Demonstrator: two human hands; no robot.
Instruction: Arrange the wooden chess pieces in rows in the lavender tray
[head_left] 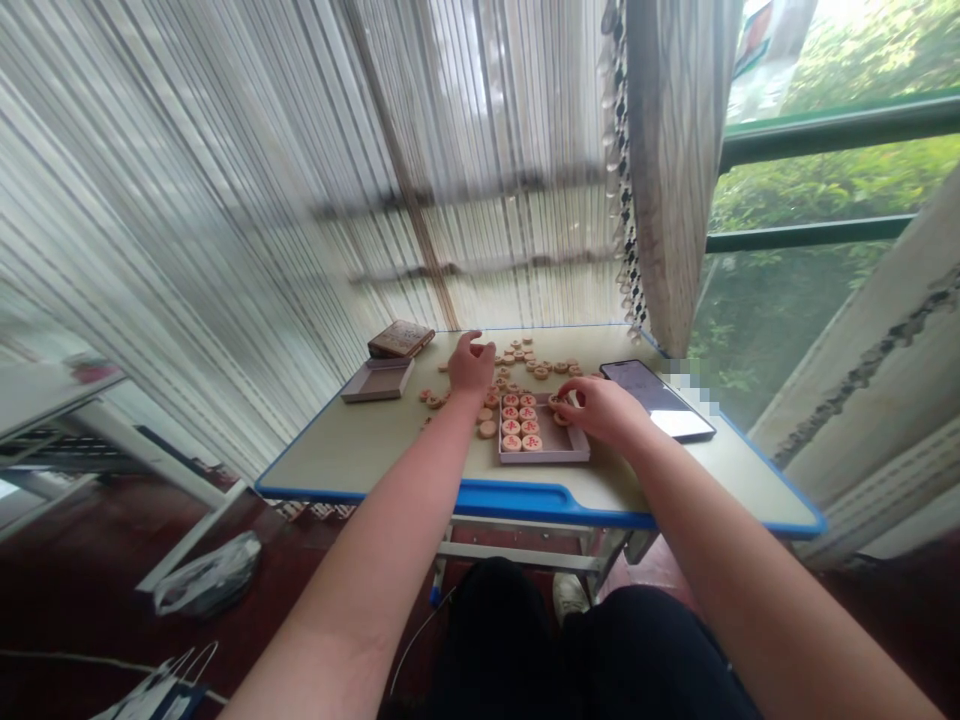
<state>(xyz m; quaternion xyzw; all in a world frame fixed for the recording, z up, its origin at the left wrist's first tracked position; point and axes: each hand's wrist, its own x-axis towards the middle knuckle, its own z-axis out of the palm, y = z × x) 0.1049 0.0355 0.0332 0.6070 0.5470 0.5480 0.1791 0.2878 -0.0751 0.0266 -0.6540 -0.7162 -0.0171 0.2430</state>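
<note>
An open shallow box [545,457] stands near the table's front edge. Along its left side lie two columns of round wooden Chinese chess pieces [530,427] with red characters. At the box's right side my right hand [592,402] has thumb and fingers closed around a Chinese chess piece [557,400], partly covered by the fingertips. My left hand [472,365] hovers over or beside loose Chinese chess pieces [517,356] scattered behind the box. Its fingers are curled in; whatever they hold, if anything, is hidden from me.
A box lid or second shallow tray [379,381] lies at the table's left, with a brown patterned box [401,339] behind it. On the right lies a large phone [660,400]. The table [315,460] has a raised blue front edge. Striped curtains [480,230] hang behind.
</note>
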